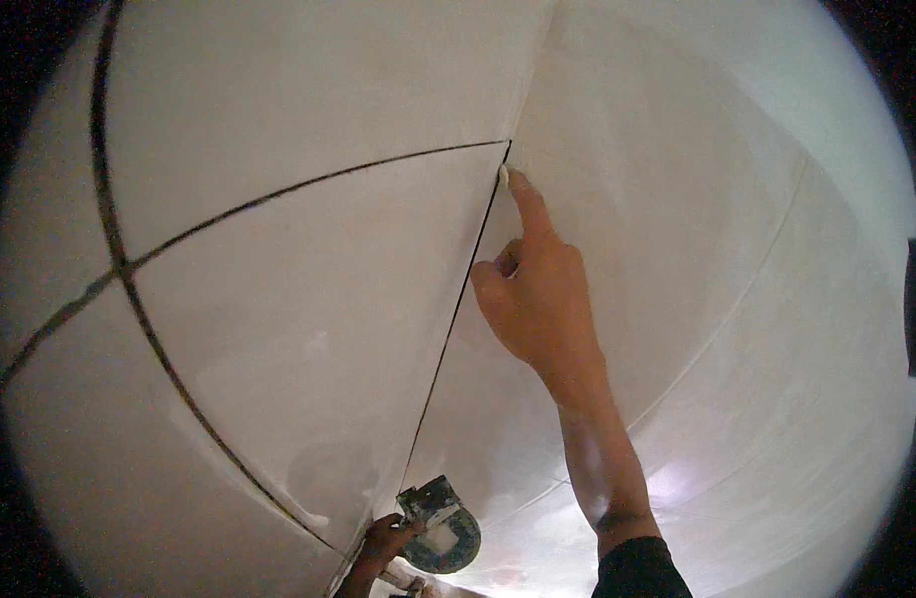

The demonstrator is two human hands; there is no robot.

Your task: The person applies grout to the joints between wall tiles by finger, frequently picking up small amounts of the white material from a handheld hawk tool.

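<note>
My right hand [537, 289] reaches up to a corner joint between pale tiled walls. Its index finger is stretched out, the other fingers curled in. At that fingertip a small dab of whitish paste [505, 176] touches the dark gap [468, 284], just below where a dark joint line [318, 179] meets it. Low in the picture my left hand [383, 543] is closed on the edge of a dark, rounded container [463, 543] smeared with pale paste. A flat, dark, squarish piece [430, 495] shows at the container's upper end; whether it is a separate tool I cannot tell.
Large pale tiles [278, 329] cover the left wall, crossed by wide dark joints [101, 130]. The right wall [677, 199] has thin pale joints. A bright reflection [677, 483] lies low on the right. Some cluttered objects [403, 580] show beneath my left hand.
</note>
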